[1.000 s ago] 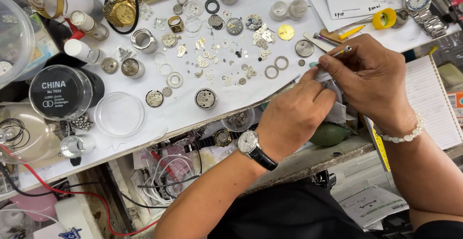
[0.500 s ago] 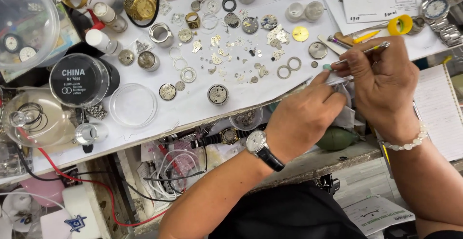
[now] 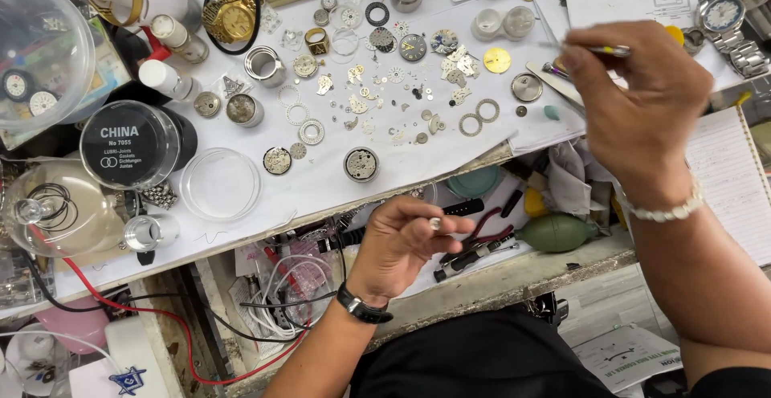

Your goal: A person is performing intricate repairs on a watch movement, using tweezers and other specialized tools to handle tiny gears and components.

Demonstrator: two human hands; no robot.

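Metal part pinched in curled left hand (image 3: 405, 237)

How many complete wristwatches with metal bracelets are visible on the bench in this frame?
2: a gold wristwatch near the top left of the white sheet, inside a black cable loop, and a silver wristwatch at the top right edge. Others may be hidden under clutter or the right hand.

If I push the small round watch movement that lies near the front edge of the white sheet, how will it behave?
The watch movement looks like a flat metal disc lying face up, so it would probably slide, not roll. It seems light, so a small push may send it far. It lies close to the edge of the white sheet, so it could drop off. Its exposed fine parts look fragile.
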